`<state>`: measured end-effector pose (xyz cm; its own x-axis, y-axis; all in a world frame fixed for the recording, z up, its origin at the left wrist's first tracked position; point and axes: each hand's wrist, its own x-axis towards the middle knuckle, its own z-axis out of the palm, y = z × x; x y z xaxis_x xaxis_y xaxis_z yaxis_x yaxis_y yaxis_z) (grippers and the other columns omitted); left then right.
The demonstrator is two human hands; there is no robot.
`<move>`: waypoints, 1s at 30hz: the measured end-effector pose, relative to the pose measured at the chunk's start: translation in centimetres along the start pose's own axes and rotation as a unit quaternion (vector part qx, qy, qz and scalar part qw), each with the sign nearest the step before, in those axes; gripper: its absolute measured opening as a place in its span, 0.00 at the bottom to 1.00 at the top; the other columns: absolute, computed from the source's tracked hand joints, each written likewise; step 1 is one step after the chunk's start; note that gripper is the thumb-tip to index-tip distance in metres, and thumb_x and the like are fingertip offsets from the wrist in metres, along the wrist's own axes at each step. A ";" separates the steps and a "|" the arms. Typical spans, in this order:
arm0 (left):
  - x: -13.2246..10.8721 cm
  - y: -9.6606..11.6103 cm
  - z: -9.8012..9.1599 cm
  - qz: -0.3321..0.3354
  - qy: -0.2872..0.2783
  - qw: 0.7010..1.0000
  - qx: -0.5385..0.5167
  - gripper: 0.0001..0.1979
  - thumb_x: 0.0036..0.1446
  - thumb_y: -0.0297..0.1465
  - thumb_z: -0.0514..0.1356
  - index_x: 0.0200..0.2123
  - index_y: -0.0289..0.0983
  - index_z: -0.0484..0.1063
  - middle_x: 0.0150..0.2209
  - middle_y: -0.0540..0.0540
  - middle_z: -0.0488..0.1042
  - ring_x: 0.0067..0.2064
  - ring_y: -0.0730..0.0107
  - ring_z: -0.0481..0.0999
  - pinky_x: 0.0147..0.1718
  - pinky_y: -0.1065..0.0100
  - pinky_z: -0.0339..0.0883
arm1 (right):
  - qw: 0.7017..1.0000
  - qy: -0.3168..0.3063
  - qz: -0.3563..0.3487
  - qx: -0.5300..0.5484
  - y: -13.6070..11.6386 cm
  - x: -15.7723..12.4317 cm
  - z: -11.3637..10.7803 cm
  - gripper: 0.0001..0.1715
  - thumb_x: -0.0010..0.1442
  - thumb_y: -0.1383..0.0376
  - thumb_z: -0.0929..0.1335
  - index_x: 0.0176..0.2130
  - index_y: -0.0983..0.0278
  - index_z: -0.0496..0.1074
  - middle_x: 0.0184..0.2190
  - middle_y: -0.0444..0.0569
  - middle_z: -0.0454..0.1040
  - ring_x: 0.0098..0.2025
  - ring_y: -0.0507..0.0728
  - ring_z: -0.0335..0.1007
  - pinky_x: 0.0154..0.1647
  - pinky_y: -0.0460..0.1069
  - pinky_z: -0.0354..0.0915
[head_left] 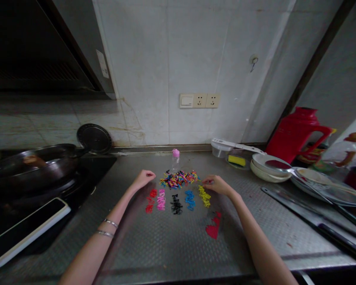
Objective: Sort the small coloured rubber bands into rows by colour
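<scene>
A mixed heap of small coloured elastic bands (179,179) lies on the steel counter (172,241). In front of it sit separate little piles: red (150,200), pink (161,199), black (176,204), blue (190,199) and yellow (205,196). My left hand (144,178) rests curled at the heap's left edge, fingers closed; what it holds is too small to make out. My right hand (215,183) pinches at the heap's right edge, just above the yellow pile. A small bottle with a pink cap (175,159) stands behind the heap.
A wok (32,166) sits on the stove at left, a phone (26,229) near it. Bowls (267,166), plates, a ladle, a red jug (298,134) and knives (314,221) crowd the right. A red patch (213,227) lies near my right forearm.
</scene>
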<state>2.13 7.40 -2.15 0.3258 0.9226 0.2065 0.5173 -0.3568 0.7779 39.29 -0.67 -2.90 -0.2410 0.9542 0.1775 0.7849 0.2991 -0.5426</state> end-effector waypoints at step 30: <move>-0.2 -1.5 1.6 -0.071 0.095 0.993 -0.027 0.20 0.47 0.43 0.52 0.24 0.32 0.73 0.19 0.48 0.69 0.22 0.73 0.65 0.22 0.74 0.54 | 0.998 0.029 0.050 0.034 1.0 3.6 2.2 0.36 0.43 0.73 0.64 0.53 0.65 0.58 0.24 0.42 0.72 0.26 0.49 0.67 0.28 0.42 0.60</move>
<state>2.58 7.52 -4.31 0.0945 0.9759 0.1965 0.5022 -0.2171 0.8371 37.94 3.08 -4.61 -0.1288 0.9777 0.1658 0.7617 0.2046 -0.6148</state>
